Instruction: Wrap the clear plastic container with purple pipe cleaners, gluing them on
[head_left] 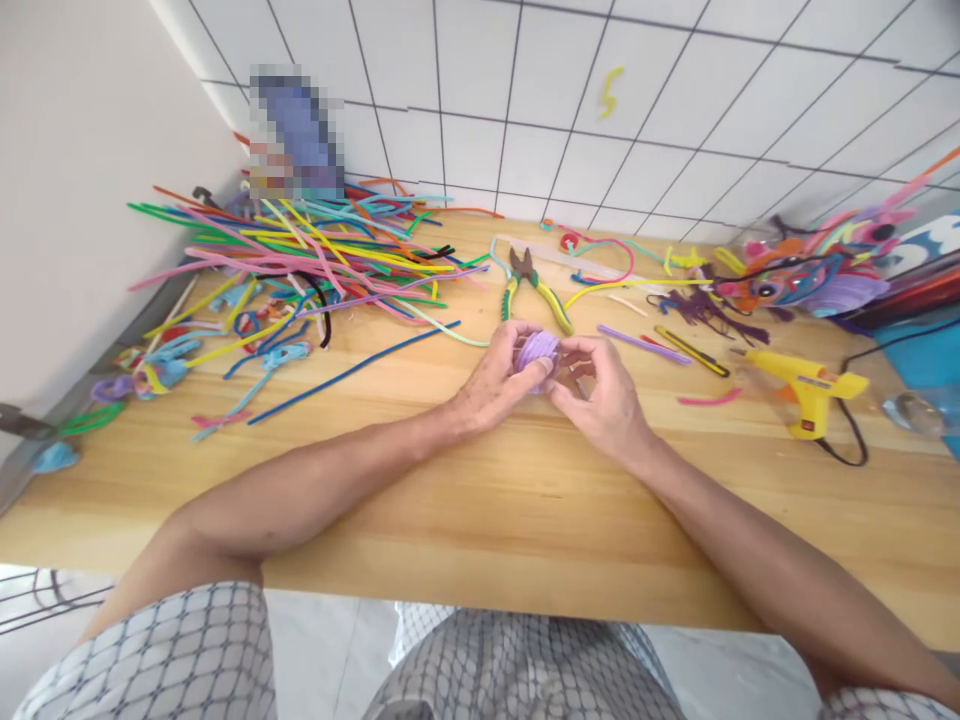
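Note:
A ball of coiled purple pipe cleaner (pixel 537 348) is held above the wooden table, between my two hands. My left hand (pixel 501 375) is wrapped round its left side, with the thumb across its front. On the other side, the bent fingers of my right hand (pixel 596 385) touch its right edge; whether they pinch an end of it is too small to see. Just beyond the hands lie pliers (pixel 534 285) with green and yellow handles, their jaws pointing away from me. A straight purple pipe cleaner (pixel 645 344) rests to the right.
A big heap of coloured pipe cleaners (pixel 300 250) covers the back left. To the right lie a yellow utility knife (pixel 691 351) and a yellow glue gun (pixel 806 388) with a black cord. Colourful pipe-cleaner figures (pixel 810 275) stand at the back right, near the tiled wall (pixel 480 110).

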